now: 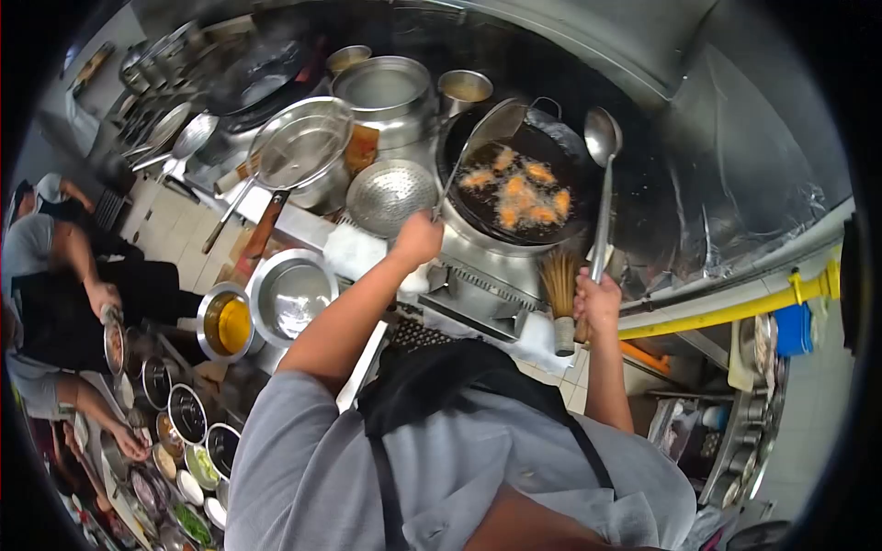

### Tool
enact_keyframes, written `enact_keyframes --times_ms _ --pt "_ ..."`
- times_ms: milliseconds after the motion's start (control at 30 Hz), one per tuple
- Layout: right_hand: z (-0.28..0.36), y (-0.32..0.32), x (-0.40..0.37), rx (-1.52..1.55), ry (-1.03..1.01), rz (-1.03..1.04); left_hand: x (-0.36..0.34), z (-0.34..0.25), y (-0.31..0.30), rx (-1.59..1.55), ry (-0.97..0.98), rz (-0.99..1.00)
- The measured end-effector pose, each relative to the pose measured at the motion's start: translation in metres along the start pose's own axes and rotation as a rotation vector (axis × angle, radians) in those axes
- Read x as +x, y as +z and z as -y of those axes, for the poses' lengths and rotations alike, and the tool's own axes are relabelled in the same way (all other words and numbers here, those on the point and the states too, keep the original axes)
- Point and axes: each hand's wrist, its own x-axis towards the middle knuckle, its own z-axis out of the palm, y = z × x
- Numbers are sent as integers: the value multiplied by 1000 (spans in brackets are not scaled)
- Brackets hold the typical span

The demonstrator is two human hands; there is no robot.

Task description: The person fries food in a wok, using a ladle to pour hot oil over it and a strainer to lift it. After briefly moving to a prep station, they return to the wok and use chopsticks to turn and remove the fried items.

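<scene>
My left hand (418,241) is closed round the thin handle of a skimmer (499,124), whose wide head tilts over the wok's far left side. In the wok (450,204), golden-brown pieces of food (519,193) bubble in dark oil. My right hand (599,301) grips the long handle of a ladle (603,136). Its bowl is raised upright beside the wok's right rim. Close to that hand's left stands a bamboo brush (559,286). Just beyond my left hand lies a perforated metal strainer (392,197).
Left of the wok are a large pot (381,87), a mesh strainer (301,142) and a small pot (464,87). A bowl of yellow oil (230,323) adjoins a steel basin (294,296). Other people (69,266) work at far left. A yellow pipe (735,309) runs along the right.
</scene>
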Motion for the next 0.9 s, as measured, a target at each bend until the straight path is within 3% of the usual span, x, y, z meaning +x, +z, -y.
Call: enact_keyframes --times_ms 133,200,233,267,333,367,400,433,467,500,533,567,633,733,900 --pt "4 0 4 3 -16 35 -4 -3 13 43 -3 -96" --pt "6 -1 11 -25 -37 43 -11 -1 14 79 107 -141" --pt "5 -8 17 24 -12 53 -6 7 14 533 271 131" --pt "10 -11 16 -51 -4 68 -13 10 17 334 144 83" --pt "-10 -27 34 -7 6 104 -16 10 10 936 488 288" --pt "-16 -33 35 2 11 84 -13 14 11 778 334 424" --pt "-15 -32 31 -23 60 49 -9 28 16 965 687 412" --pt "-15 -29 32 -123 64 -15 0 43 29 904 739 318" --pt "-18 -34 36 -170 77 64 17 65 51 847 796 221" --pt "-18 -36 46 -288 110 87 44 97 79 335 1086 -41" --pt "-24 -38 55 -314 39 116 67 81 70 500 1208 443" --pt "-30 -43 76 -320 13 146 54 63 50 511 1138 401" --pt "-29 -29 82 -356 22 199 27 31 15 186 1341 617" --pt "-18 -9 74 -448 -96 31 14 21 11 166 1310 619" --pt "-19 -6 84 -532 -81 157 33 15 48 147 1267 602"
